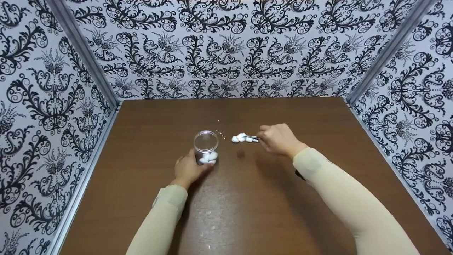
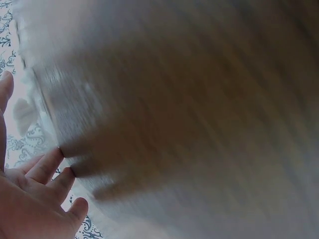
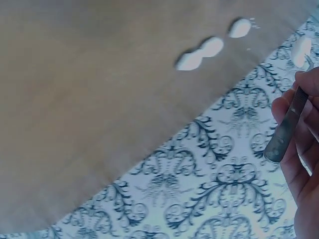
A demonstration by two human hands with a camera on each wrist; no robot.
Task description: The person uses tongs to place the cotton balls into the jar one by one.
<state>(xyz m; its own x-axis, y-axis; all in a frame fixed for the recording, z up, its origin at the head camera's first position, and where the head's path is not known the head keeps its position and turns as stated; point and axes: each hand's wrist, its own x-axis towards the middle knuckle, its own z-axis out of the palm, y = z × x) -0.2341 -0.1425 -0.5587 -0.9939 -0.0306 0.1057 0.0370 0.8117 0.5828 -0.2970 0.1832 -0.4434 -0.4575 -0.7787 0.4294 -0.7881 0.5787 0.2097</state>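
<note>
In the head view my left hand [image 1: 187, 168] holds a clear jar [image 1: 206, 141], thumb on the near side. Several white cotton balls [image 1: 208, 157] lie inside it. My right hand [image 1: 277, 139] pinches metal tweezers [image 1: 251, 137], whose tips grip one cotton ball [image 1: 241, 137] above the table. In the right wrist view the tweezers [image 3: 283, 134] lie between thumb and fingers of that hand [image 3: 306, 149], with the gripped cotton ball [image 3: 300, 51] beyond. Three loose cotton balls [image 3: 212, 47] rest on the table. The left wrist view shows the left hand [image 2: 37, 199] with its fingers bent; the jar is faint there.
A brown wooden table [image 1: 226, 212] fills the space before me. Small white bits [image 1: 221, 134] lie on it right of the jar. Patterned panels [image 1: 226, 49] stand at the back and both sides, with metal posts [image 1: 86, 53] at the corners.
</note>
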